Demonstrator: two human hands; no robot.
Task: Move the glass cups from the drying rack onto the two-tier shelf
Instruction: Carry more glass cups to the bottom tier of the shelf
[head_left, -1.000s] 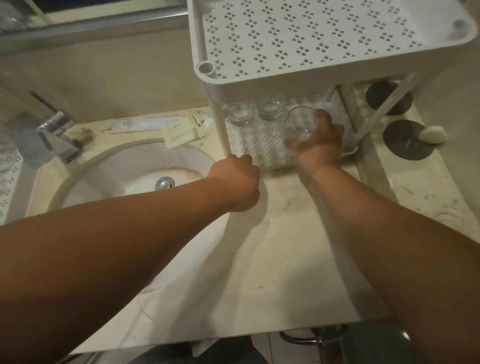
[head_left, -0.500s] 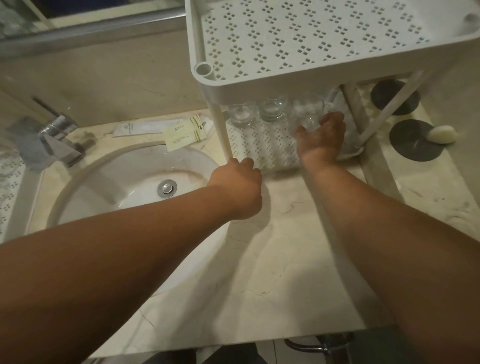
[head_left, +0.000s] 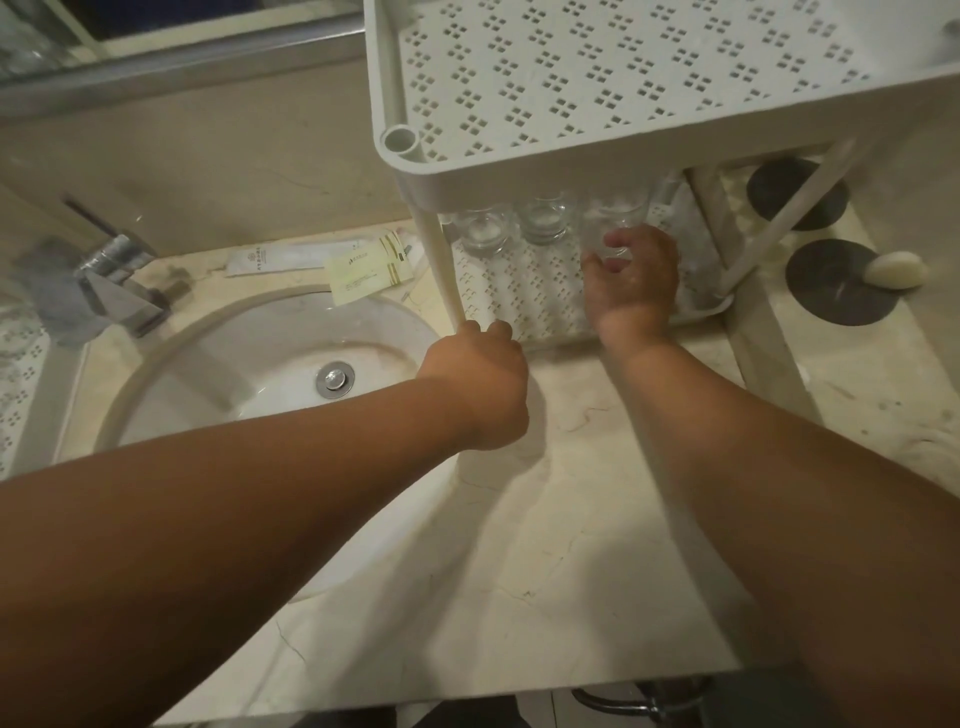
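Right hand (head_left: 631, 283) around glass cup (head_left: 613, 228)

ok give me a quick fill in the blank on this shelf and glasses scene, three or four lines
1. The right hand grips a glass cup on the shelf's ____ tier.
2. To the left of that cup stand ____ other glass cups in a row.
3. The left hand keeps its grip at the foot of the shelf's front-left ____.
4. The sink lies to the ____ of the two-tier shelf.

Missing words: lower; two; leg; left
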